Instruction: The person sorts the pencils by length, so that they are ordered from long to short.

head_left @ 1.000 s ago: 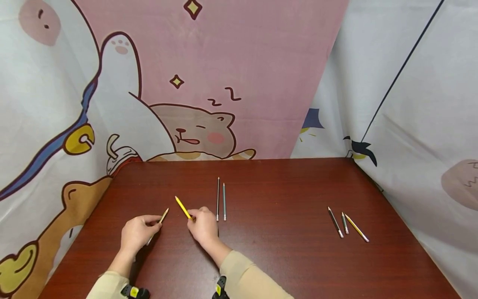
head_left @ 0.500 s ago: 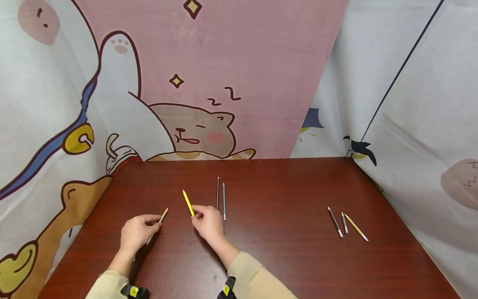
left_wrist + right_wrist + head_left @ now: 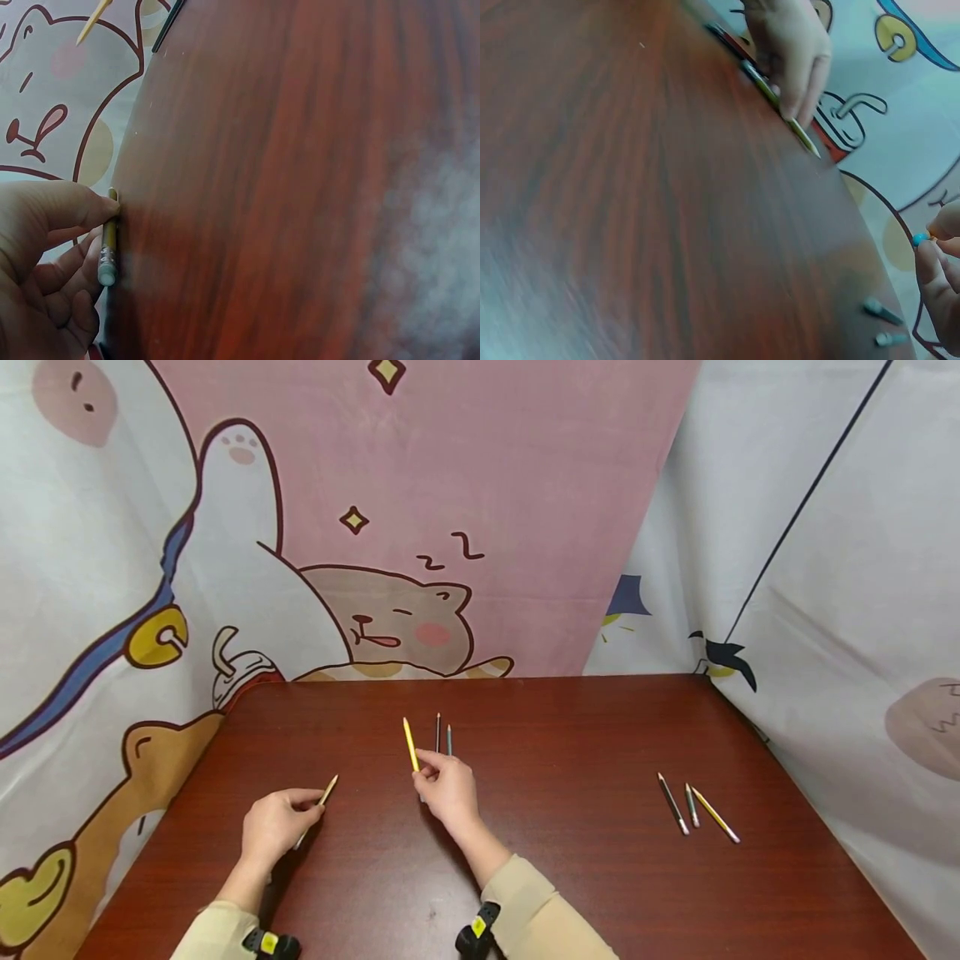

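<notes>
My left hand (image 3: 276, 827) pinches a yellowish pencil (image 3: 330, 789) by its middle at the table's left side, its sharp end angled away and to the right. In the left wrist view that pencil's eraser end (image 3: 107, 271) shows below the thumb. Between thumb and fingers of my right hand (image 3: 452, 789) is a bright yellow pencil (image 3: 409, 743), tip pointing up and away; its blue end (image 3: 920, 239) shows in the right wrist view. Behind this hand lie a dark pencil (image 3: 438, 731) and a green pencil (image 3: 449, 739), their lower parts hidden by it in the head view.
On the right side of the brown table (image 3: 570, 860) lie a dark pencil (image 3: 673, 806), a short green pencil (image 3: 692, 806) and a yellow pencil (image 3: 716, 816), erasers toward me. A cartoon-printed cloth (image 3: 525, 527) hangs along the table's back and sides.
My right hand has moved right and away from me with the yellow pencil, which now points more upright, and covers more of the two pencils behind. The left hand has stayed put.
</notes>
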{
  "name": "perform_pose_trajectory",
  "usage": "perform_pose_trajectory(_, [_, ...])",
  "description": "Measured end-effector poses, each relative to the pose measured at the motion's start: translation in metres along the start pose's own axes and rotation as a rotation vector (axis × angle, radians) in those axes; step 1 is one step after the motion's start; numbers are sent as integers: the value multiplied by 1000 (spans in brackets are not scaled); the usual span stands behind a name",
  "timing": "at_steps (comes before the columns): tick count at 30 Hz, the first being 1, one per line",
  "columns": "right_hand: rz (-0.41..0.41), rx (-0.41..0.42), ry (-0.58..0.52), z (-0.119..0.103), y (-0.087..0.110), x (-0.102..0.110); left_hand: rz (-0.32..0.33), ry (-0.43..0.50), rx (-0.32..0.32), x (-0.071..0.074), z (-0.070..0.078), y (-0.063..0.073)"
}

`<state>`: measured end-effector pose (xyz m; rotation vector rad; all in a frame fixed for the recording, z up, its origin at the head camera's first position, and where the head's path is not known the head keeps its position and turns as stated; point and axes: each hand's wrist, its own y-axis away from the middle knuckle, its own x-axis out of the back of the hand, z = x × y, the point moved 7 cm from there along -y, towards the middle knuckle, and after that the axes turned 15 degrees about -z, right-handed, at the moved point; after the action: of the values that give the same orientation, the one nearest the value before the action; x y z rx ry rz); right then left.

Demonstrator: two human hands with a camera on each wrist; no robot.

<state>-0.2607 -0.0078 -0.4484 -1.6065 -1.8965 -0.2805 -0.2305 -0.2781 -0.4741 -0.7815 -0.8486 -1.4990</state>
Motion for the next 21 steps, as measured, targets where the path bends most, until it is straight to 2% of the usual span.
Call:
perform_pose_trajectory(12, [51,-61,46,29,-1,34,5,-6,-8,0,-1,-1])
perform_pose_trajectory(21, [60,-101,72,50,2,46,-12,0,1,0,2,0])
